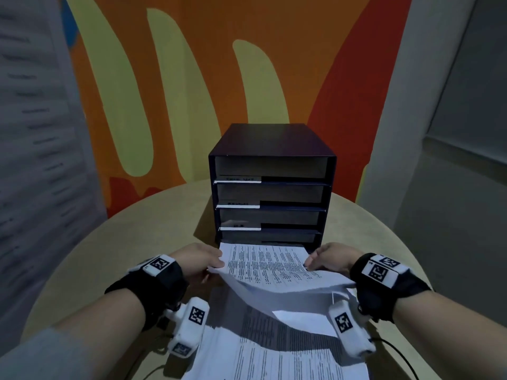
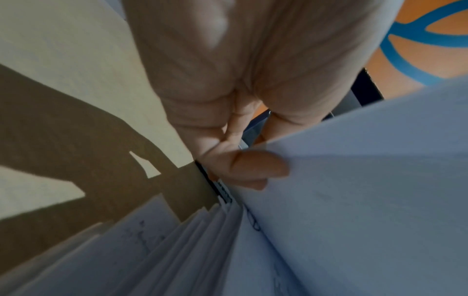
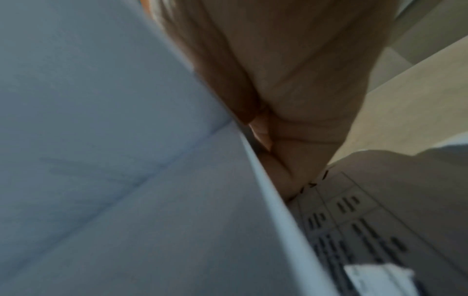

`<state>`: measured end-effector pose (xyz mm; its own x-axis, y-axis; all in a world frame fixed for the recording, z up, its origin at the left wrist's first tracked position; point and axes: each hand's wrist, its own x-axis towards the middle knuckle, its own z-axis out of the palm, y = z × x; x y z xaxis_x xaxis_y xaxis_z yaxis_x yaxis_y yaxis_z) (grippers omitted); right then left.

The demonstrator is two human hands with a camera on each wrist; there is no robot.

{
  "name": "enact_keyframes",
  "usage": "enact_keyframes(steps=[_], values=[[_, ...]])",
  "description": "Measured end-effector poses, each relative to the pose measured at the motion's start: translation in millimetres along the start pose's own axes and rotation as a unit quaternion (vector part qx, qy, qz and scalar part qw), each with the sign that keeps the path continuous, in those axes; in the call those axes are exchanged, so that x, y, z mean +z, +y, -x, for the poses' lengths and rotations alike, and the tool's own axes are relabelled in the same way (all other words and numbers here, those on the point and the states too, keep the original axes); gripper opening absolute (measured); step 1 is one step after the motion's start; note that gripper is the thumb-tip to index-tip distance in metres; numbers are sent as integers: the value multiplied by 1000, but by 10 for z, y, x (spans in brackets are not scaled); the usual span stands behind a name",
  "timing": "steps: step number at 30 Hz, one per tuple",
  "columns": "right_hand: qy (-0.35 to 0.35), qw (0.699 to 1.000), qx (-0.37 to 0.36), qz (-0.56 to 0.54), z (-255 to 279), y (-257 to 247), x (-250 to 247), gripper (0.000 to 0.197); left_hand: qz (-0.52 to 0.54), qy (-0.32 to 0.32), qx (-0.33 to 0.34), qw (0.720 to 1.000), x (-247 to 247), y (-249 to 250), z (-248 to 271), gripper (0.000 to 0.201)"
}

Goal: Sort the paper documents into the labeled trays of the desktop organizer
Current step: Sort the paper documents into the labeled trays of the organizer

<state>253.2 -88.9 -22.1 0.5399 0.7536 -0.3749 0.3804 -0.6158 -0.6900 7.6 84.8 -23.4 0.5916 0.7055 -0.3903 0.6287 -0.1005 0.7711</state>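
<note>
— Paper documents: where are they?

— One white printed sheet (image 1: 270,266) is lifted in front of the dark blue four-tray desktop organizer (image 1: 270,182); my left hand (image 1: 199,263) pinches its left edge, thumb on top, and my right hand (image 1: 330,260) grips the right edge. The remaining stack of printed pages (image 1: 277,344) lies under my wrists on the round beige table (image 1: 82,270).

— Why both hands?

— It sags in the middle; I judge two grips keep it level for the bottom tray, just ahead.

— And the white labels (image 1: 238,179)?

— Too blurred to read.
</note>
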Motion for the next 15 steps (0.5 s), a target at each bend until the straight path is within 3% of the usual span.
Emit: enact_keyframes(steps=[5,9,13,15], values=[[12,998,7,-57,-165,44,50,20,64,-50,7,997,-4,-34,-90,38],[-22,984,-16,-178,-217,64,45,9,80,-15,5,997,-56,-52,-220,33],[-114,959,1,-260,-221,93,-50,25,71,20,-5,997,-104,-28,-310,33],[-102,958,7,-267,-259,124,-81,28,65,28,3,998,-87,6,-334,38]])
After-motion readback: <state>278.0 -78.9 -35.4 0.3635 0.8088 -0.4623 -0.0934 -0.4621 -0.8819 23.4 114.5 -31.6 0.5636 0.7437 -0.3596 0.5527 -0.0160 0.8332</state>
